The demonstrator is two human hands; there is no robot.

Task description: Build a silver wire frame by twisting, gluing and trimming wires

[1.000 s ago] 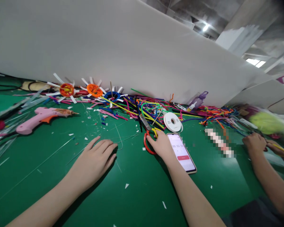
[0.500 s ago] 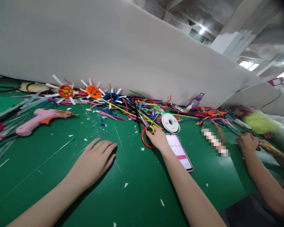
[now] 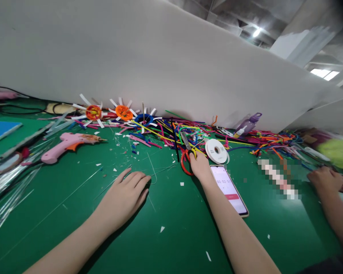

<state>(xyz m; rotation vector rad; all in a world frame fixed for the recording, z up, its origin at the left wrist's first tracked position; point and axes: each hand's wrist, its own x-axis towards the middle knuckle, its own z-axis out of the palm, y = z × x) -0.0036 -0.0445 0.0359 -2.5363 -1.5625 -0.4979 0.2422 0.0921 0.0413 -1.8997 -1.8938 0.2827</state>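
Left hand (image 3: 125, 195) lies flat, palm down, fingers loose and open on the green mat (image 3: 174, 232), gripping nothing. A thin wire (image 3: 152, 168) runs just past its fingertips. Pink glue gun (image 3: 70, 144) sits well off to its left, farther back.

Right hand (image 3: 200, 167) is reached forward, fingers curled onto the red handle loop of the scissors (image 3: 183, 163). The scissors lie on the mat right under and ahead of this hand, blades pointing away into the pile of coloured pipe cleaners (image 3: 185, 131). White ribbon spool (image 3: 217, 151) is just ahead-right of the hand. Phone (image 3: 231, 188) lies touching the right side of the wrist, screen up. Paper flowers (image 3: 122, 112) are far ahead-left by the white board. A co-worker's hand (image 3: 322, 179) is well apart to the right.
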